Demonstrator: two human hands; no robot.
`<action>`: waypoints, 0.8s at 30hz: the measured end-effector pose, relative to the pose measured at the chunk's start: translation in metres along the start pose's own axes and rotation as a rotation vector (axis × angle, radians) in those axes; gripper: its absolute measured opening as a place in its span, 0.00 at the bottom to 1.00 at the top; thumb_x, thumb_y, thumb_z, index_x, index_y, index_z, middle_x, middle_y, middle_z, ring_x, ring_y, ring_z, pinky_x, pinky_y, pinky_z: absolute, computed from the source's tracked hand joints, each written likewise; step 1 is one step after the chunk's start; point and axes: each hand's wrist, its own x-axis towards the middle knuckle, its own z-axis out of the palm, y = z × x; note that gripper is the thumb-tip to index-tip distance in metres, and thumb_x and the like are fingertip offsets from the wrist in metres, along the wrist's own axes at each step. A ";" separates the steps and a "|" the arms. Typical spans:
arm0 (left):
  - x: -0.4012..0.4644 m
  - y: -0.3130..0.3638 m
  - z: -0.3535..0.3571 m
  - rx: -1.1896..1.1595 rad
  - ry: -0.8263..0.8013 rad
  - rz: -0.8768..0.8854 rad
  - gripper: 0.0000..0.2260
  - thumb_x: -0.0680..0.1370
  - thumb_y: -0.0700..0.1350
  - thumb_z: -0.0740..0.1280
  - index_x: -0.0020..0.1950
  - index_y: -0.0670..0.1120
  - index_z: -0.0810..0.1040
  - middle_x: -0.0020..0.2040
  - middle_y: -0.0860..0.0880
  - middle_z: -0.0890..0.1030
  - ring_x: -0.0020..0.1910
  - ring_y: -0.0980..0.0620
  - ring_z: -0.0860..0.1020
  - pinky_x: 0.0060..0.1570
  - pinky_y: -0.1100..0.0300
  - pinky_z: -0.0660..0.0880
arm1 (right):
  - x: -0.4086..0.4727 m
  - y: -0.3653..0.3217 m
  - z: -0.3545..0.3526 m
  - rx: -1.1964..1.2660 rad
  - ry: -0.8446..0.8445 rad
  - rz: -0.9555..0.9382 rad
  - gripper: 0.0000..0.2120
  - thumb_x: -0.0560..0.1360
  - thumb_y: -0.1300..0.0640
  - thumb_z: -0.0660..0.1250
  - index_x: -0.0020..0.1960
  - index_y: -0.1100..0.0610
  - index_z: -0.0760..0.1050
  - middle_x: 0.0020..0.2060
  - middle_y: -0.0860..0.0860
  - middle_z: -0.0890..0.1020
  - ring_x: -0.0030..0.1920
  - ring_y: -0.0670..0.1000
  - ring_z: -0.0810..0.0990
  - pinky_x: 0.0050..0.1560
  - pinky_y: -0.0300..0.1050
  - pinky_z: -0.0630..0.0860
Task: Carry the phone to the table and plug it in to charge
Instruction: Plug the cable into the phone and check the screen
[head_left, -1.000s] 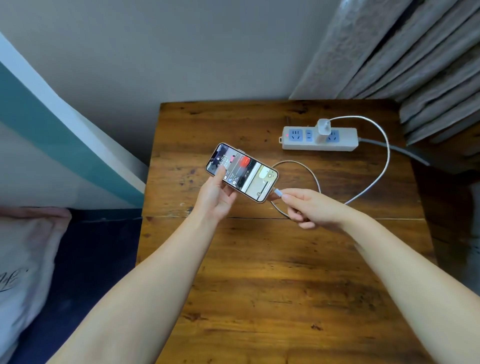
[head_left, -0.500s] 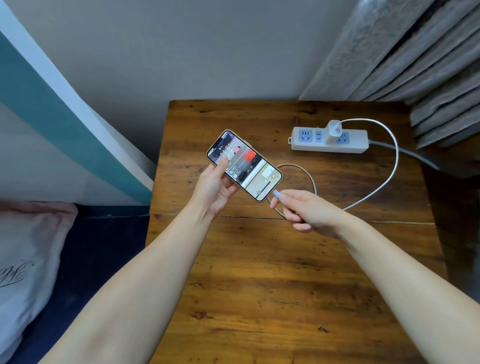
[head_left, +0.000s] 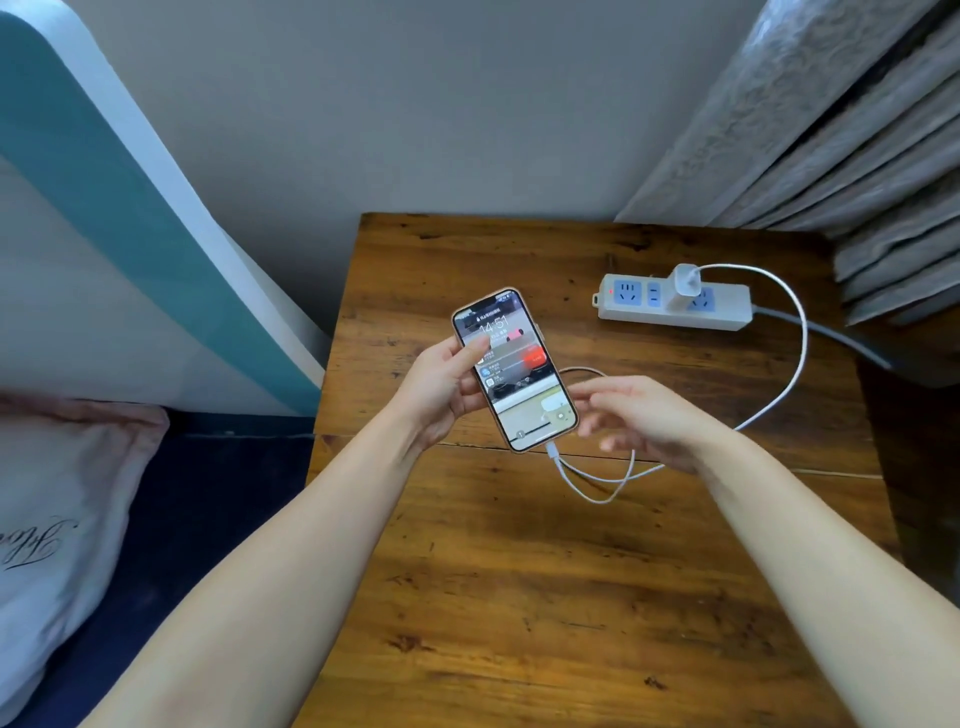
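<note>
My left hand (head_left: 441, 389) holds a phone (head_left: 519, 374) with its screen lit, a little above the wooden table (head_left: 519, 597). A white cable (head_left: 795, 364) is plugged into the phone's bottom end. The cable loops over the table to a white charger (head_left: 683, 286) seated in a white power strip (head_left: 675, 304). Just right of the phone's lower edge, my right hand (head_left: 644, 421) has its fingers apart and grips nothing.
Grey curtains (head_left: 831, 130) hang at the back right, over the table's far corner. A white and teal headboard (head_left: 130, 234) and a pillow (head_left: 52, 519) on a dark blue bed lie to the left. The strip's grey cord (head_left: 831, 338) runs off right.
My right hand pushed the cable's plug into the phone's bottom end, then let go and opened. My left hand turned the phone more upright. The lock screen now shows.
</note>
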 end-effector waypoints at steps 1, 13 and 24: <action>-0.001 -0.001 -0.001 0.005 0.000 -0.009 0.12 0.78 0.46 0.63 0.59 0.43 0.75 0.50 0.45 0.84 0.48 0.46 0.82 0.38 0.55 0.81 | 0.003 -0.003 0.002 0.039 0.028 -0.020 0.14 0.80 0.60 0.56 0.62 0.57 0.75 0.51 0.53 0.84 0.45 0.49 0.83 0.37 0.40 0.80; -0.006 0.000 -0.022 -0.113 0.067 -0.131 0.22 0.80 0.59 0.50 0.60 0.45 0.73 0.59 0.40 0.78 0.54 0.42 0.80 0.48 0.46 0.80 | 0.024 0.000 0.040 0.320 -0.044 -0.057 0.11 0.78 0.54 0.61 0.53 0.52 0.81 0.49 0.54 0.86 0.46 0.50 0.84 0.43 0.45 0.82; -0.008 0.004 -0.040 -0.153 0.067 -0.131 0.20 0.79 0.58 0.52 0.58 0.47 0.75 0.58 0.42 0.80 0.53 0.43 0.81 0.45 0.48 0.81 | 0.033 -0.005 0.056 0.345 -0.040 -0.034 0.11 0.78 0.56 0.62 0.55 0.54 0.80 0.46 0.54 0.86 0.42 0.49 0.85 0.35 0.42 0.80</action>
